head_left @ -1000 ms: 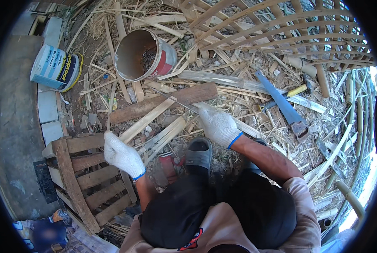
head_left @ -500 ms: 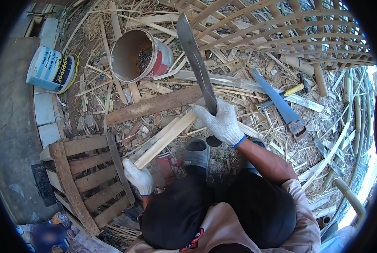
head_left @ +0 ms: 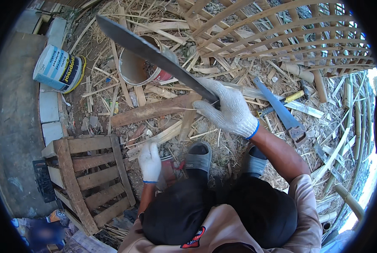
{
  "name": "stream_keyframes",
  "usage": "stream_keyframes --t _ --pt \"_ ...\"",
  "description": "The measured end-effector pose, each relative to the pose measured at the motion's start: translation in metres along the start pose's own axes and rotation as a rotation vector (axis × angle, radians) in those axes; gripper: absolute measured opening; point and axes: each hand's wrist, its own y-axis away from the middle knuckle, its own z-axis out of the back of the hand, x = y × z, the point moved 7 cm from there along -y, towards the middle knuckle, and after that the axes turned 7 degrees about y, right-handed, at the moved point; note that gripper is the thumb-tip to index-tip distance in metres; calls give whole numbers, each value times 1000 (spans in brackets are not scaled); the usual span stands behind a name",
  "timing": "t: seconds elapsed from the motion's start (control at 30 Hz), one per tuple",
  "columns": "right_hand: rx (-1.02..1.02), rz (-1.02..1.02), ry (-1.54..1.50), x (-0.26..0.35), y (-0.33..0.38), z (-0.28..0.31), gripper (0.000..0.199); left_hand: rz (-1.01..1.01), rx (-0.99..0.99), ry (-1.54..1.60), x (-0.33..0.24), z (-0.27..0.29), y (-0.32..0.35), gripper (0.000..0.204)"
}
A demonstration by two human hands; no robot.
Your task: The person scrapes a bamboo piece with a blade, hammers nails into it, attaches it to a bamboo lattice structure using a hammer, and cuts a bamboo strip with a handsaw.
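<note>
My right hand (head_left: pixel 230 109), in a white knit glove with a blue cuff, is closed round the handle end of a machete (head_left: pixel 155 57). The long dark blade slants up and left, passing in front of a bucket (head_left: pixel 131 69). My left hand (head_left: pixel 149 162), gloved the same way, is low at the left with its fingers stretched upward and nothing visible in them. Just beyond its fingertips lie pale split bamboo strips (head_left: pixel 165 134); whether they touch the fingers is hard to see. A brown wooden plank (head_left: pixel 148 111) lies past the strips.
A slatted wooden crate (head_left: pixel 93 162) stands at the left, below a blue-and-white pail (head_left: pixel 56 69). On the right lie a handsaw (head_left: pixel 281 109) and a yellow-handled hammer (head_left: pixel 295 96). A woven bamboo lattice (head_left: pixel 289 31) rises at the far right. Bamboo scraps litter the ground round my sandals (head_left: pixel 197 160).
The machete has swung from nearly upright to slanting left. My left hand has turned fingers-up, and the split bamboo it held now lies beyond its fingertips. The view has shifted slightly.
</note>
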Motion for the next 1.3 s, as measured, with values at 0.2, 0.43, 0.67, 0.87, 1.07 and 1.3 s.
stream_keyframes --t 0.2,0.43,0.67,0.87,1.07,1.3 --pt "146 287 14 47 -42 -8 40 -26 -281 434 -111 66 -61 40" --pt "258 411 -38 111 -69 -43 36 -420 -270 543 -94 67 -100 61" --pt "-81 568 -149 111 -55 -22 32 -347 -674 253 -107 67 -83 20" --pt "75 33 -18 47 -6 -14 26 -249 -812 398 -126 62 -65 28" --pt "142 -22 109 3 49 -60 22 -128 -882 522 -131 78 -51 33" --pt "256 22 104 24 49 -95 30 -355 -1072 639 -115 64 -55 55"
